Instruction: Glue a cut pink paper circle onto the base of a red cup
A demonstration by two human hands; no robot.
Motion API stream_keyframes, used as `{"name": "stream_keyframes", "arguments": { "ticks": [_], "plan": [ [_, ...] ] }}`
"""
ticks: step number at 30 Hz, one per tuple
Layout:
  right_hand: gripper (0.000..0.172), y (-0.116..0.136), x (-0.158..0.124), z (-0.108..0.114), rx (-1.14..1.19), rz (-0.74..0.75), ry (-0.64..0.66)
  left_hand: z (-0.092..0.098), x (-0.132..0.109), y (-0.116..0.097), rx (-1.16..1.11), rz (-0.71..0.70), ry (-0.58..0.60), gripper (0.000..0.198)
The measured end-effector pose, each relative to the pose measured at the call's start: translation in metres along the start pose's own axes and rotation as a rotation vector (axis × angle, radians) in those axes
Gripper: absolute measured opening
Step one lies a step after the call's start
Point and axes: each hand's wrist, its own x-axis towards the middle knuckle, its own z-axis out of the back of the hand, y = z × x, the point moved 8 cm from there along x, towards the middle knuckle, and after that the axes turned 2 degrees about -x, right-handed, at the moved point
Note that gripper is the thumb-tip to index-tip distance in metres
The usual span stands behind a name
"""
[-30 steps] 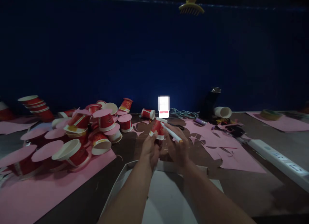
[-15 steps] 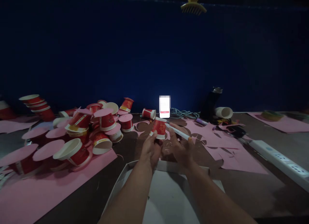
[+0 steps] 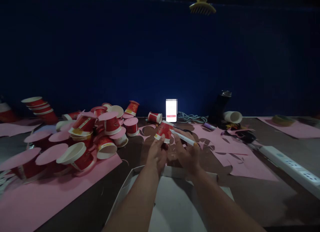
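My left hand (image 3: 158, 151) is closed around the lower end of a red paper cup (image 3: 165, 131) with gold print, held slightly tilted above the table. In my right hand (image 3: 187, 152) is a slim white pen (image 3: 185, 137) with an orange-yellow end. Its front tip points at the cup's right side, by the upper rim; whether it touches I cannot tell. Both hands are above the far edge of an open white cardboard box (image 3: 175, 195). Left of them lies a heap of red paper cups (image 3: 105, 147), several with pink paper discs (image 3: 51, 153) on their ends.
A lit phone (image 3: 171, 110) stands behind the cup, beside a pale cord (image 3: 191, 118). Cut pink paper sheets (image 3: 230, 147) lie to the right, near a white power strip (image 3: 291, 165). At the back are a dark bottle (image 3: 220, 107) and a blue partition (image 3: 150, 58).
The cup has tipped a little more, its top leaning left, and moved slightly left. The pen has shifted slightly left and down with my right hand. The rest lies as before.
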Motion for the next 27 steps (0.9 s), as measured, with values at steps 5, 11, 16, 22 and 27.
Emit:
{"name": "stream_keyframes", "arguments": {
  "ticks": [5,11,16,22,27],
  "plan": [
    [0.021,-0.0011,-0.0016,-0.0019,0.043,-0.044,0.015,-0.0005,0.0004,-0.0001,-0.014,-0.024,0.0,0.014],
    [0.023,-0.0032,-0.0064,-0.0082,0.052,0.0,0.055,-0.0065,-0.0064,-0.0014,-0.039,-0.003,-0.015,0.011],
    [0.023,-0.0014,-0.0043,-0.0071,0.016,-0.009,0.083,-0.0049,-0.0054,-0.0011,-0.032,0.0,-0.02,0.011],
    [0.024,0.0022,-0.0017,-0.0078,-0.033,0.04,0.101,-0.0058,-0.0034,0.0003,-0.043,0.004,0.015,0.008],
    [0.027,0.0043,0.0001,-0.0058,-0.043,0.069,0.071,-0.0045,-0.0046,0.0003,-0.009,0.005,-0.009,0.01]
  ]
}}
